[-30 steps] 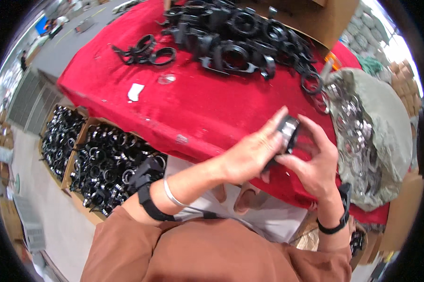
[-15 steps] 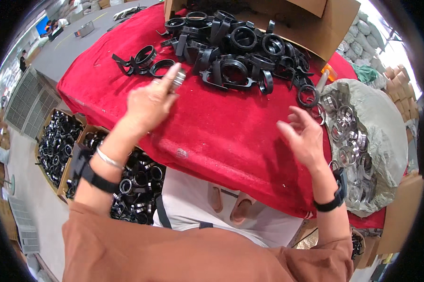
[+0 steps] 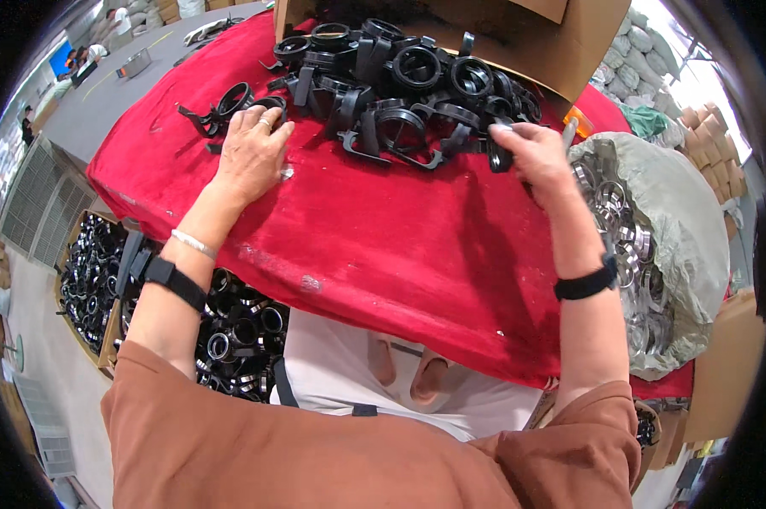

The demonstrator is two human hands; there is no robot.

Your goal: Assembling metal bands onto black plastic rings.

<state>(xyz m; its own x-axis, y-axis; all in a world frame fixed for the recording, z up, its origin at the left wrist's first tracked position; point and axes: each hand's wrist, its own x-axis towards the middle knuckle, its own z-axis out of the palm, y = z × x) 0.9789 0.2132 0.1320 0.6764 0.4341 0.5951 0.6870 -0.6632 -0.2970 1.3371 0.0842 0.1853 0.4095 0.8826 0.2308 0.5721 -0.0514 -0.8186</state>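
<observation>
Over at the left of the table my left hand (image 3: 254, 151) is closed, its fingers bent down at the near rim of a black ring (image 3: 271, 103). Whatever lies under those fingers is hidden. A second black ring with a bracket arm (image 3: 232, 100) lies just beyond. My right hand (image 3: 539, 161) pinches a black ring (image 3: 500, 157) between thumb and fingers, at the right front edge of a heap of black ring-shaped parts with brackets (image 3: 400, 127). The ring is seen nearly edge-on.
A red cloth (image 3: 383, 229) covers the table. Behind the heap stands an open cardboard box (image 3: 561, 59). An orange-handled tool (image 3: 580, 120) lies beside a pale bag (image 3: 684, 220) of silver rings (image 3: 625, 233). Boxes of black parts (image 3: 94, 280) stand on the floor at left.
My left hand has gone down to the black ring; the silver ring seen at its fingers no longer shows. My right hand has reached forward and closed on a black ring at the heap.
</observation>
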